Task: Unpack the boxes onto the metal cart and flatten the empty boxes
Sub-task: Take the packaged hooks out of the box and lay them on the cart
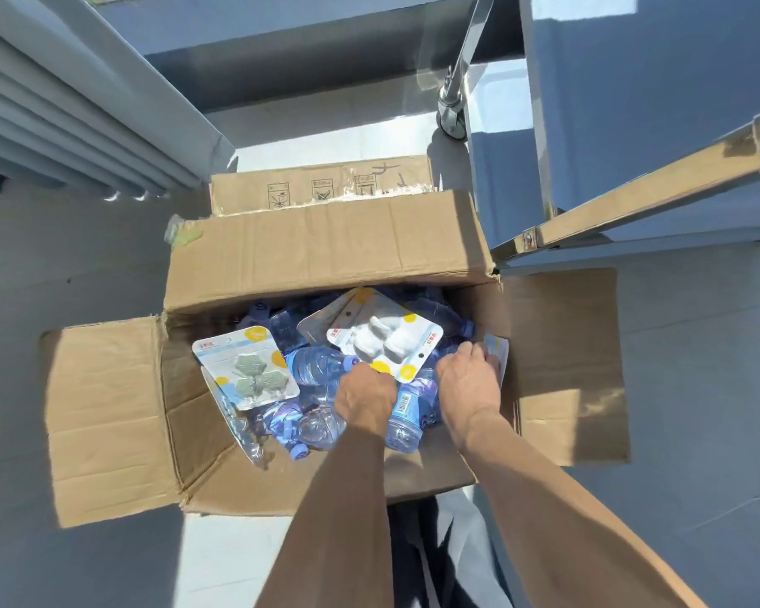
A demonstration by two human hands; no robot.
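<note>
An open cardboard box (325, 252) stands on the floor below me, all flaps spread. Inside lie several blue-capped plastic water bottles (312, 366) and blister packs: one with green pieces (246, 366) at the left, one with white pieces (387, 340) in the middle. My left hand (365, 399) reaches down among the bottles, just below the white pack, fingers curled out of sight. My right hand (468, 379) is at the box's right wall, fingers curled onto the edge of another card pack (499, 348). The metal cart (659, 186) stands at upper right.
A second cardboard box (321, 186) with printed symbols sits just behind the open one. The cart's caster wheel (452, 111) is beyond it. A ribbed grey panel (62, 138) fills the upper left. Pale floor lies on both sides.
</note>
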